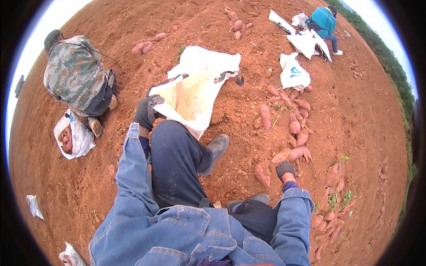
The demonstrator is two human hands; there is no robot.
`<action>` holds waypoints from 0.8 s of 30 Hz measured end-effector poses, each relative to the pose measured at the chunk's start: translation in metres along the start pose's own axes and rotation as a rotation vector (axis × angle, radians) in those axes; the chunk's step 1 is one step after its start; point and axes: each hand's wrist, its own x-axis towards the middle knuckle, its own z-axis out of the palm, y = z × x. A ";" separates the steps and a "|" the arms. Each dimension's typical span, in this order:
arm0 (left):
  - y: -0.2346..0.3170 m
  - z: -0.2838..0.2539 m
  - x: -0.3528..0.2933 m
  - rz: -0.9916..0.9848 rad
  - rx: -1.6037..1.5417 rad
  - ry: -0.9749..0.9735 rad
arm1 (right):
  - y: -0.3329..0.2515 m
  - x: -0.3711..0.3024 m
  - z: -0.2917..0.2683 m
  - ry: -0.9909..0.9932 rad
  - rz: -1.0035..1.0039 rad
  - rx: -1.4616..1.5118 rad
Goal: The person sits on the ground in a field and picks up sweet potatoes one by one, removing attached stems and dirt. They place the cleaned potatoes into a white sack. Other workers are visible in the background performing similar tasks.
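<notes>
My left hand [147, 111], in a dark glove, is closed on the rim of a white woven sack [202, 95]. The sack lies with its mouth spread toward me, showing a dusty inner side, and its dark strap hangs at the right corner. My right hand [285, 170], also gloved, is curled against the near side of a clump of sweet potatoes [290, 155]. What its fingers hold, if anything, is hidden. A single sweet potato [262, 174] lies just left of that hand. Beyond it runs a row of reddish sweet potatoes [294, 127] on the soil.
A person in camouflage [77, 73] crouches at left beside a filled white sack [73, 135]. Another person in teal [323, 21] bends at far right among white sacks [304, 43]. A white bag [293, 73] tops the row. More sweet potatoes with vines [330, 217] lie at right.
</notes>
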 end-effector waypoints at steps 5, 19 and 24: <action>0.009 0.029 0.021 -0.269 -0.332 -0.071 | -0.007 0.004 0.000 -0.024 0.014 0.008; -0.035 0.043 0.127 -0.539 0.359 -0.310 | 0.024 0.006 0.046 -0.088 0.182 0.211; -0.028 0.036 0.132 -0.423 0.928 -0.475 | 0.027 0.010 0.090 -0.197 0.183 0.327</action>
